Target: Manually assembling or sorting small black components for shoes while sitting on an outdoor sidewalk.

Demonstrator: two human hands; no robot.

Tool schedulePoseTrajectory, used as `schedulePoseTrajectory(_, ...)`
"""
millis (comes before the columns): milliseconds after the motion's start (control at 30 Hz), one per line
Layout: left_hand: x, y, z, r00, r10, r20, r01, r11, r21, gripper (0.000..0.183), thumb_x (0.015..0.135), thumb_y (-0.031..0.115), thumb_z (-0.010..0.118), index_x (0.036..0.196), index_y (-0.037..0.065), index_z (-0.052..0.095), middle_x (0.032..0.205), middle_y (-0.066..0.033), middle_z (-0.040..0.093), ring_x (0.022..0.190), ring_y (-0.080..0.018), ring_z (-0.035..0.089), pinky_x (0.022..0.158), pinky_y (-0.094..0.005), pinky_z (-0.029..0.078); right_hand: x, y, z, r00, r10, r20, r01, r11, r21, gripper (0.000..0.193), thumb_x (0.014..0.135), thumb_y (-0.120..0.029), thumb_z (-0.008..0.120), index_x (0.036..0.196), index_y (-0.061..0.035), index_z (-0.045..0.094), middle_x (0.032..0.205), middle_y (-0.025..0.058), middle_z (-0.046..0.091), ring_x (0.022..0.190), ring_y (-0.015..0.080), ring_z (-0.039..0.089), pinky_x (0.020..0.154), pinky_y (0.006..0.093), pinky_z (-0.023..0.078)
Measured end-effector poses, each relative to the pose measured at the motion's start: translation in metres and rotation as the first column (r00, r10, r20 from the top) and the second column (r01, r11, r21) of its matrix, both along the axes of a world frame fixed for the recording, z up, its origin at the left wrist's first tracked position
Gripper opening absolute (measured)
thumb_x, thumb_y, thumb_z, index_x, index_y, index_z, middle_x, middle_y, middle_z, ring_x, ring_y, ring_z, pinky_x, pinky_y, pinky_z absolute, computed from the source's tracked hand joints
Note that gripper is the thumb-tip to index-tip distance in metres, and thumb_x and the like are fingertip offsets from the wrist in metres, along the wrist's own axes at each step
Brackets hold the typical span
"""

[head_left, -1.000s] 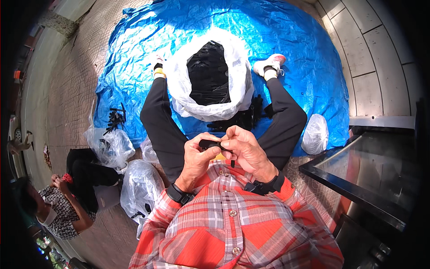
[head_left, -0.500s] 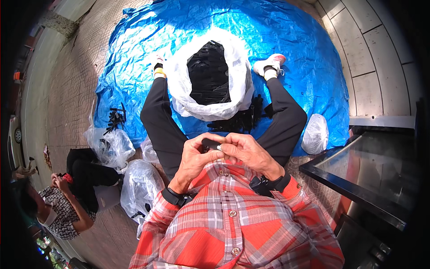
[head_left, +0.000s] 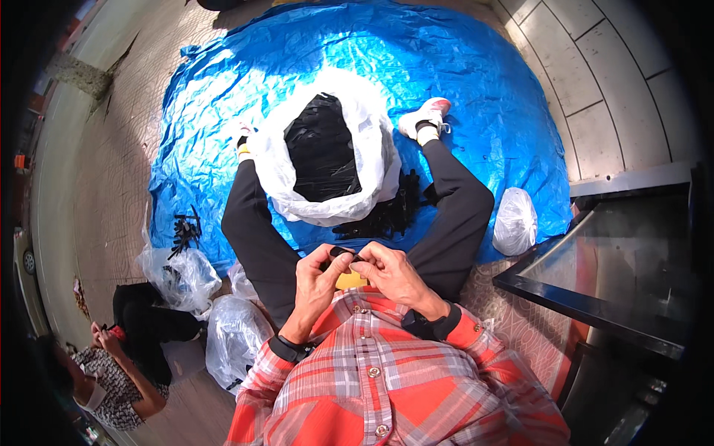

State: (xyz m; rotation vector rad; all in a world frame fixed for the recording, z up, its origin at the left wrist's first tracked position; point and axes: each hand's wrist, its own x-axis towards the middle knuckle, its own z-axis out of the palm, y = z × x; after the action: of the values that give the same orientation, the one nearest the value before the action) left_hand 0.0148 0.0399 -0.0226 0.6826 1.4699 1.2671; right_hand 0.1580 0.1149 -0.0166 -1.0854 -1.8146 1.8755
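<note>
Close to my shirt front, my left hand (head_left: 315,286) and my right hand (head_left: 398,279) meet at the fingertips. Both pinch a small black piece (head_left: 341,253), mostly covered by the fingers; its exact kind I cannot make out. Something yellow (head_left: 352,280) shows just below it. Between my legs stands a white plastic bag (head_left: 384,171) with its mouth rolled wide, holding many flat black strips (head_left: 321,149). A loose pile of black pieces (head_left: 393,214) lies against the near right side of the bag.
A crinkled blue tarp (head_left: 476,82) spreads under the bag. Black pieces (head_left: 186,232) and clear plastic bags (head_left: 236,331) lie at left, near a seated person (head_left: 111,379) holding something red. At right are a tied white bag (head_left: 515,223) and a black-framed glass panel (head_left: 587,275).
The view has shifted, so the bag and tarp sit lower. My fingers have turned around the black piece, which shows less now, and something yellow has come into sight beneath them.
</note>
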Motion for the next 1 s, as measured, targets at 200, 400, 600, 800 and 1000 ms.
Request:
schedulePoseTrajectory(200,-0.003,0.014,-0.036,0.831,-0.033,0.556,0.175,0.963,-0.205,0.022,0.089,0.014,0.053,0.103,-0.002,0.058,0.074,0.0,0.056,0.057,-0.0054,0.046,0.051,-0.0187,0.036,0.044,0.018,-0.069,0.914,-0.405,-0.021,0.362,0.838,-0.408,0.016,0.088,-0.018,0.055,0.09,-0.0019,0.05,0.066,0.0047,0.055,0.046,0.006,0.044,0.04,0.0183,0.037)
schedulePoseTrajectory(400,-0.025,-0.006,-0.048,0.698,0.141,0.702,0.073,0.961,-0.266,0.02,0.091,0.007,0.043,0.107,-0.001,0.049,0.089,-0.011,0.059,0.074,-0.0173,0.057,0.065,-0.0258,0.046,0.071,0.103,-0.163,0.727,-0.505,0.466,0.288,0.84,0.461,0.021,0.08,-0.003,0.054,0.099,0.0058,0.049,0.076,0.017,0.058,0.068,0.0332,0.059,0.062,0.0372,0.049)
schedulePoseTrajectory(600,-0.043,-0.026,-0.036,0.686,0.101,0.721,-0.011,0.992,-0.128,0.022,0.092,0.011,0.042,0.111,0.0,0.045,0.091,-0.0167,0.061,0.077,-0.0213,0.06,0.064,-0.0293,0.049,-0.045,0.117,-0.074,0.987,-0.162,-0.015,0.128,0.712,0.69,0.014,0.079,0.0,0.053,0.092,0.0001,0.056,0.086,0.0191,0.056,0.081,0.0365,0.057,0.07,0.0401,0.046)
schedulePoseTrajectory(800,-0.05,-0.035,-0.027,0.776,0.041,0.63,0.023,0.995,-0.094,0.023,0.093,0.019,0.046,0.104,0.0,0.053,0.084,-0.0123,0.063,0.065,-0.0154,0.059,0.054,-0.0231,0.046,-0.124,0.12,-0.119,0.943,0.148,0.299,-0.332,0.506,0.796,0.02,0.071,-0.01,0.064,0.088,-0.0051,0.055,0.086,0.0129,0.052,0.085,0.0307,0.051,0.072,0.0414,0.044)
schedulePoseTrajectory(1000,-0.055,-0.044,-0.02,0.722,0.265,0.639,-0.231,0.963,-0.139,0.035,0.094,0.02,0.043,0.121,-0.002,0.045,0.084,-0.0101,0.061,0.064,-0.0126,0.054,0.053,-0.0214,0.043,-0.13,0.114,-0.135,0.909,0.091,0.406,-0.413,0.308,0.857,0.01,0.075,-0.01,0.06,0.083,-0.0041,0.056,0.078,0.0106,0.053,0.079,0.0271,0.053,0.071,0.0367,0.046)
